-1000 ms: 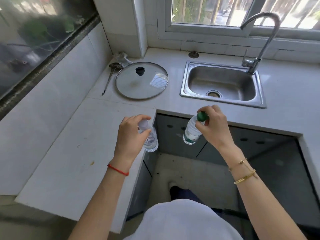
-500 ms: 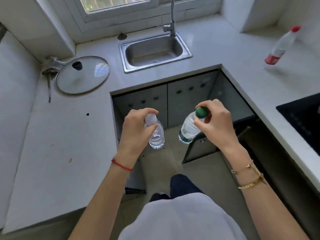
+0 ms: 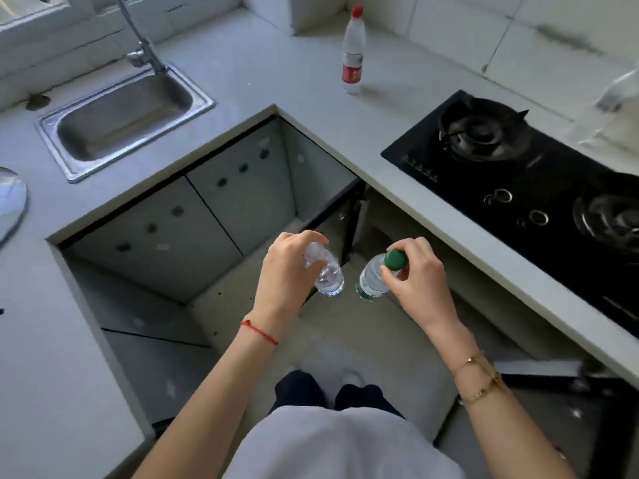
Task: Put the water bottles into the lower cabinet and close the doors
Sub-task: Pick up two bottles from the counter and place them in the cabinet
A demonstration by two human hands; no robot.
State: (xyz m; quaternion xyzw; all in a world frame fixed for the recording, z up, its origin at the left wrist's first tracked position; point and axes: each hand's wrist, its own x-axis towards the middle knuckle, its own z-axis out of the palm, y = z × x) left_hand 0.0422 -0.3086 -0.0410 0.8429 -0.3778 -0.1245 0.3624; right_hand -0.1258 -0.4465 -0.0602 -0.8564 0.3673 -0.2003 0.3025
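Overhead, head view: left hand (image 3: pixel 287 271) is clenched around the neck of a clear-capped water bottle (image 3: pixel 328 274), which hangs bottom-down over the floor. Right hand (image 3: pixel 416 276) pinches a green-capped water bottle (image 3: pixel 371 280) at the cap, fingers wrapped round the top — bottle tilted, base toward the left bottle, the two close but apart. Both are held in the air in front of the corner of the lower cabinet, where a dark door (image 3: pixel 337 216) stands open just beyond the hands; what lies inside is in shadow. A third bottle, the red-capped bottle (image 3: pixel 353 51), stands upright on the grey countertop (image 3: pixel 259 74), well apart from the hands. Steel sink (image 3: pixel 121 114) with its faucet (image 3: pixel 140 39) at left — black gas hob (image 3: pixel 518 178) at right. Glass lid (image 3: pixel 10 202) at the left edge, cut off.
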